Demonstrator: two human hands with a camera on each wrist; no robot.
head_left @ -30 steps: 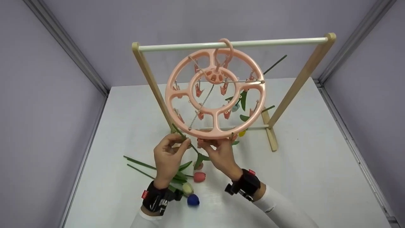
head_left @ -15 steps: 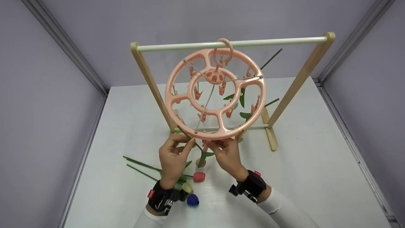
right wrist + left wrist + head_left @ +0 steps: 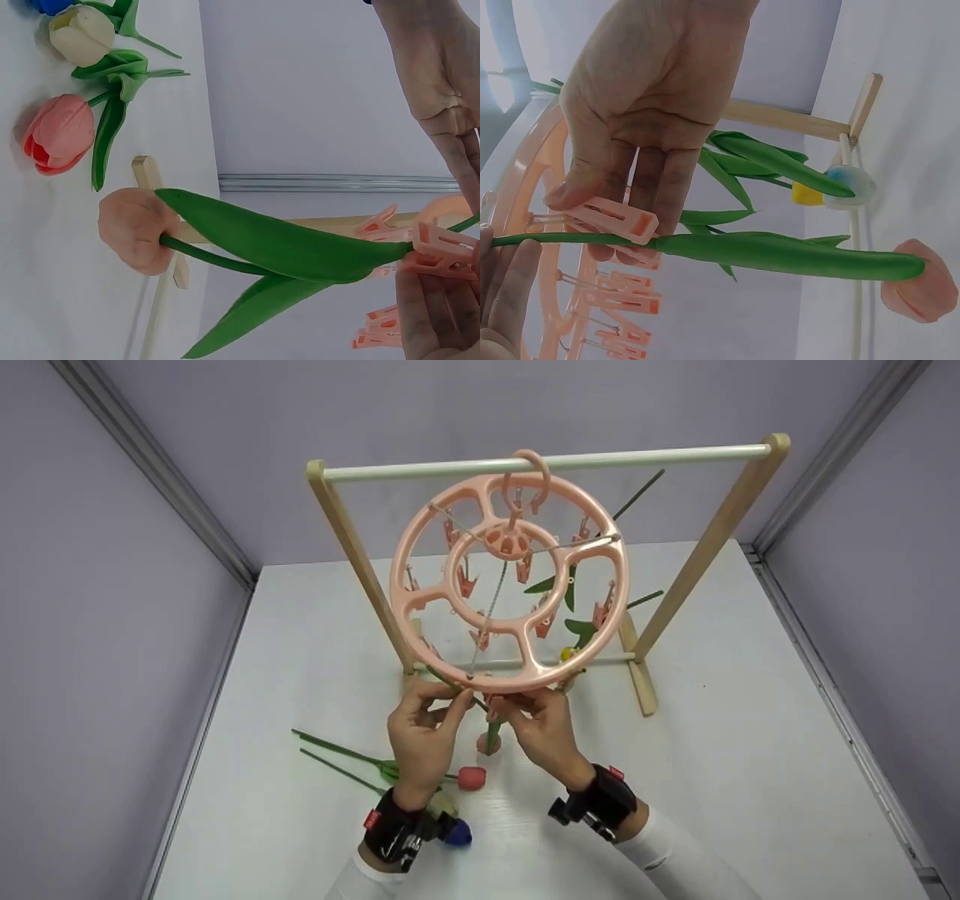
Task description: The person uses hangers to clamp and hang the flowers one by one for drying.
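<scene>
A pink round clip hanger [image 3: 510, 585] hangs by its hook from the white rod [image 3: 600, 459] of a wooden rack. Below its near rim my left hand [image 3: 442, 711] pinches the green stem [image 3: 555, 239] of a peach tulip [image 3: 487, 744]. My right hand [image 3: 519, 711] pinches a pink clip [image 3: 442, 251] where it meets that stem. The stem runs up-left past my left fingers, and the peach bloom [image 3: 135, 229] hangs head down just above the table. Its long leaf [image 3: 780, 253] lies along the stem.
Other tulips hang clipped on the hanger's far right, with green leaves [image 3: 571, 585] and a yellow bloom [image 3: 570, 654]. On the white table [image 3: 750, 750] by my left wrist lie a red tulip [image 3: 471, 778], a cream one [image 3: 442, 804] and a blue one [image 3: 459, 832]. Grey walls enclose three sides.
Both hands have shifted slightly right and drawn closer together under the rim. The peach tulip has swung from slanted to nearly hanging straight down. The hanger has turned a little.
</scene>
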